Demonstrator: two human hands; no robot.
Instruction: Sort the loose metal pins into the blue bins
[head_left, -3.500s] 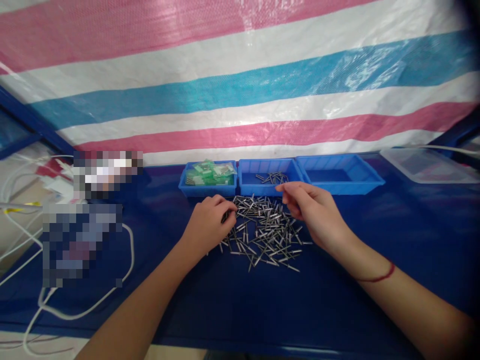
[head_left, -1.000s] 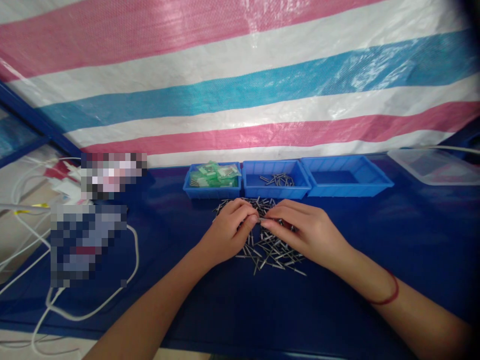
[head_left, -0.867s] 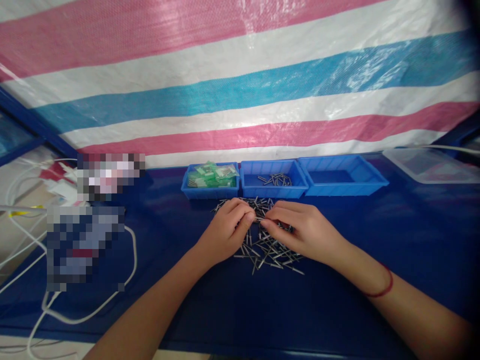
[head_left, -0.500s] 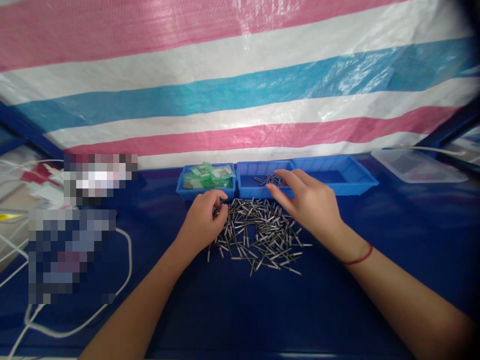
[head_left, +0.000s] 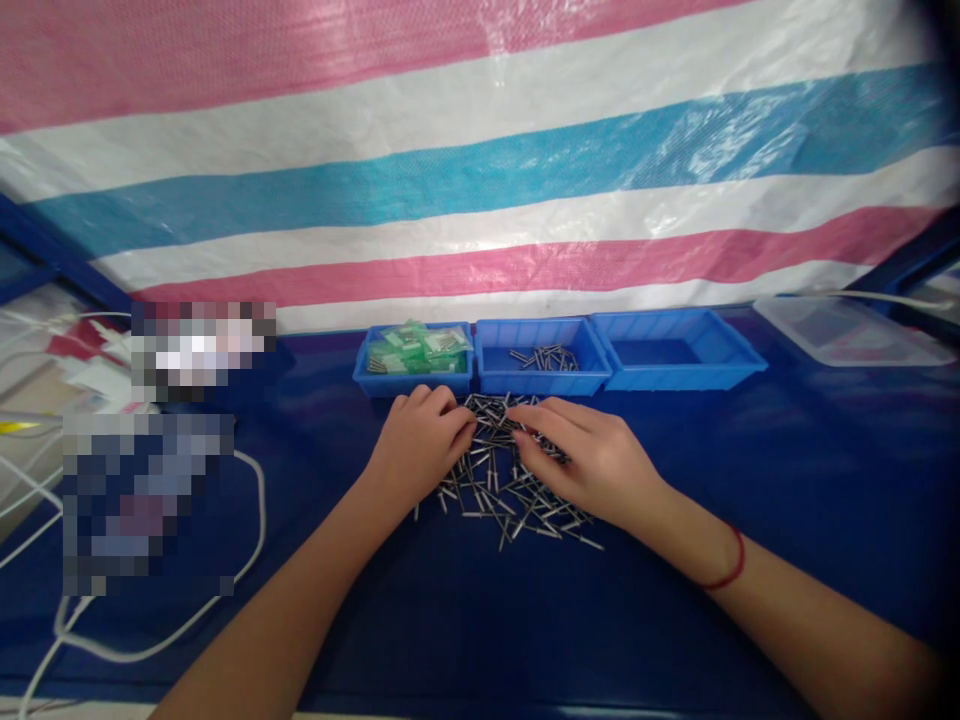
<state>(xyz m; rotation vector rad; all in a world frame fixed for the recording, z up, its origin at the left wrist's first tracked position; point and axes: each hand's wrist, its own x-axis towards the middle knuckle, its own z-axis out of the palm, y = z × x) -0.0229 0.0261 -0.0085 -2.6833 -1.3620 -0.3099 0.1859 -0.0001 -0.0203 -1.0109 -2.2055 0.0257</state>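
A loose pile of metal blind rivets [head_left: 491, 490] lies on the blue tabletop in the middle of the head view. On the pile's left side rests my left hand [head_left: 420, 440], its fingers curled and the thumb against the index finger; what is inside the grip is hidden. Over the right part of the pile reaches my right hand [head_left: 596, 455], thumb and index finger apart, fingertips at the rivets and nothing visibly gripped. Just behind the pile, the middle blue bin [head_left: 544, 382] contains a small heap of rivets [head_left: 555, 357].
The left blue bin [head_left: 412, 385] has green and clear plastic packets [head_left: 420, 347]. A third blue bin [head_left: 679, 375] stands on the right, beside a clear plastic lid [head_left: 847, 335]. White cables [head_left: 259, 500] loop at the left. A striped sheet [head_left: 480, 190] hangs behind.
My right hand has moved from above the middle bin back toward me, down to the pile. My left hand has shifted slightly right, thumb closing toward the index finger.
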